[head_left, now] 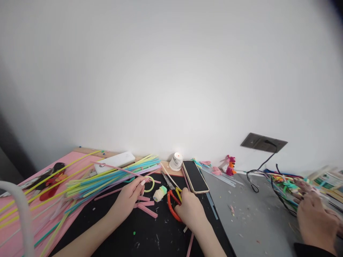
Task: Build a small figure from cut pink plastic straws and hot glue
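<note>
My left hand (pixel 133 192) is closed in a pinch on a long thin pink strip (pixel 118 167) that runs up to the left. A yellow-green ring (pixel 152 184) shows at its fingertips; whether the fingers hold it too is unclear. My right hand (pixel 190 210) is closed around the handles of the scissors (pixel 173 205), orange-red with yellow, their blades pointing away and up to the left. Between the hands, a small cream and green piece (pixel 160 193) lies on the black mat (pixel 150 235). Cut pink pieces (pixel 147 208) lie beside my left hand.
A bundle of coloured straw-like strips (pixel 107 182) spreads over a pink sheet (pixel 72 159) at left. By the wall are a white box (pixel 115 162), paper cup (pixel 176 161), phone (pixel 195 176) and pink-orange figure (pixel 230 165). Another person's hands (pixel 316 217) work at right, near a black cable (pixel 258 169).
</note>
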A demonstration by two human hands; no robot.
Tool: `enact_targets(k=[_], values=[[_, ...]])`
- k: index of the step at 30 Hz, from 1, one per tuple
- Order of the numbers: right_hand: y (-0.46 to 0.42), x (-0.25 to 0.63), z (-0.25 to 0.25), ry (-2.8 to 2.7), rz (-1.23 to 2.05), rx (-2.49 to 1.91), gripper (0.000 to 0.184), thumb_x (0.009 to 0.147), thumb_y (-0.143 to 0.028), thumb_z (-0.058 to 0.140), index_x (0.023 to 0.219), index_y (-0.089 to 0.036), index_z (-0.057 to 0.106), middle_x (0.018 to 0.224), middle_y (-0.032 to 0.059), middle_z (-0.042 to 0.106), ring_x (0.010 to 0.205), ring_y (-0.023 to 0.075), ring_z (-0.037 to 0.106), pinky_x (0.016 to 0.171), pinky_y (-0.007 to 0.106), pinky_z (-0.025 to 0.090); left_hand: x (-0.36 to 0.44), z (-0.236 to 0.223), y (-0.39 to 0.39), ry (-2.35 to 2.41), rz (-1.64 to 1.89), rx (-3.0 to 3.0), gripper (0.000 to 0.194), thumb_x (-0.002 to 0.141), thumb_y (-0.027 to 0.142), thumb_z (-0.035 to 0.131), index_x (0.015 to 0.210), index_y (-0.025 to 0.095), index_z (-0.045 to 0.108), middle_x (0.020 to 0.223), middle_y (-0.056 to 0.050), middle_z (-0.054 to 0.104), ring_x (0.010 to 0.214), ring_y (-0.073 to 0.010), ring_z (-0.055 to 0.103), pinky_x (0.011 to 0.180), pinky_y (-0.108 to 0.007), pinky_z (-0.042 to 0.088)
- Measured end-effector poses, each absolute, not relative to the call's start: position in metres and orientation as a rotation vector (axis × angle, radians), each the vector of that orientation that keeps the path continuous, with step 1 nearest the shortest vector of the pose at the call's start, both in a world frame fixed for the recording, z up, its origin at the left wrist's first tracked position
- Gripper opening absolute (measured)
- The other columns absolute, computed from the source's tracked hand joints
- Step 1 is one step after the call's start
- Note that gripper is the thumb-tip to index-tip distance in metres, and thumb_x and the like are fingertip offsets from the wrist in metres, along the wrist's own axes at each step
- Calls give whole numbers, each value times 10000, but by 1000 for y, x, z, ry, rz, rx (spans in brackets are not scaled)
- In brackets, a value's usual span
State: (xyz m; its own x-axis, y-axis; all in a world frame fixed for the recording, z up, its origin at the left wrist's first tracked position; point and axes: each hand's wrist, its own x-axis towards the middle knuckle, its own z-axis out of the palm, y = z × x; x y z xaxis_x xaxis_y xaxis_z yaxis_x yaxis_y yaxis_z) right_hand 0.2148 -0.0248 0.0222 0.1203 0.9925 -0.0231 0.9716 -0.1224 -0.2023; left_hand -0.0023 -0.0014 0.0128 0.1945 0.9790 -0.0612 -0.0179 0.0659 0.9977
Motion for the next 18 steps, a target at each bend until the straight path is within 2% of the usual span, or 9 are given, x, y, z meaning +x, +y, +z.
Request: enact_targets(k=[5, 8, 13, 15, 17, 18], values=[[-25, 222, 24, -1871, 205, -2138, 204, 580, -88, 481, 666, -233, 366, 664, 40, 576, 594, 218, 579, 488, 256, 332, -4, 13, -1, 1090, 1057, 1287, 323, 819, 477, 497, 978, 212, 591, 672, 42, 488, 645, -186, 629, 614, -340, 574], [-22, 226, 23, -1785, 205, -1986, 224, 590, -100, 477, 643, -242, 312, 599, -13, 500, 542, 177, 515, 472, 240, 324, -4, 19, -3, 1098, 1036, 1290, 322, 820, 471, 494, 986, 209, 580, 690, 36, 493, 660, -191, 632, 567, -319, 567], [-18, 222, 25, -1700, 300, -1815, 312, 714, -298, 530, 579, -241, 254, 502, -64, 323, 461, 138, 378, 439, 238, 273, -3, 30, -7, 1078, 988, 1256, 306, 835, 489, 468, 968, 220, 529, 728, 32, 502, 702, -211, 668, 529, -291, 553], [-19, 217, 27, -1703, 398, -1712, 258, 713, -312, 554, 614, -237, 328, 542, -62, 361, 496, 138, 414, 460, 234, 311, -3, 30, -7, 1065, 984, 1219, 305, 827, 504, 477, 925, 217, 512, 774, 23, 524, 697, -209, 676, 537, -301, 559], [-22, 212, 28, -1711, 504, -1609, 180, 680, -271, 587, 774, -235, 438, 631, -53, 453, 556, 144, 485, 504, 232, 377, -2, 28, -7, 1061, 1002, 1198, 309, 817, 512, 485, 878, 210, 506, 810, 8, 548, 682, -202, 673, 540, -311, 564], [-24, 209, 28, -1721, 545, -1574, 265, 661, -252, 601, 885, -236, 461, 690, -42, 499, 593, 149, 520, 532, 235, 407, -2, 26, -6, 1065, 1023, 1199, 311, 816, 514, 483, 856, 206, 505, 812, 3, 555, 676, -198, 667, 539, -313, 565]])
